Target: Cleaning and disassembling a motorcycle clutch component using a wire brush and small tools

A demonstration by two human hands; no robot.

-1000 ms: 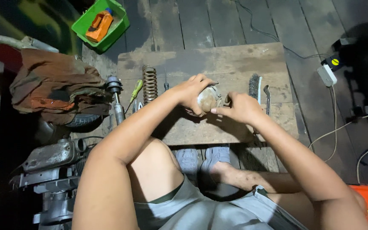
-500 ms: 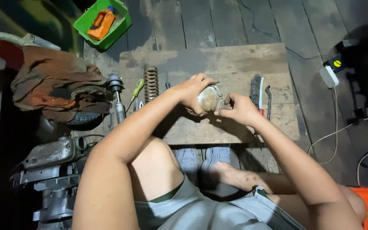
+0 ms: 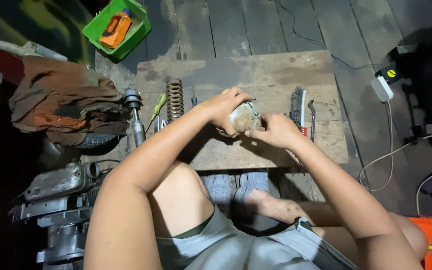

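- Dark wooden floorboards (image 3: 256, 25) fill the background, with a worn wooden board (image 3: 276, 70) laid flat on them as a work surface, seen from above by a seated person.
- Above the middle of the board, the left hand (image 3: 224, 107) wraps around a round, grimy metal part (image 3: 243, 119), fingers curled over its top and far side.
- The right hand (image 3: 275, 131) meets the same part from the other side, its fingers pinched against the part's edge; what exactly they press cannot be made out.
- The part is lifted just off the board, between both hands.
- To the left of the hands, a rusty coil spring (image 3: 174, 98) lies on the board, with a green-handled screwdriver (image 3: 157, 108) beside it.
- Farther left, a shock absorber rod (image 3: 135, 115) lies at the board's edge.
- To the right of the hands lie a wire brush (image 3: 296, 105) and, just beside it, a metal wrench (image 3: 312, 120).
- A green plastic bin (image 3: 137, 31) holding an orange object sits at the upper left on the floor.
- A brown rag (image 3: 61, 97) is draped at the left, above an engine block (image 3: 58, 185).
- A white power strip (image 3: 381, 88) with a trailing cord lies on the floor at the right.
- The person's grey shoes (image 3: 236, 185) show below the board's near edge.
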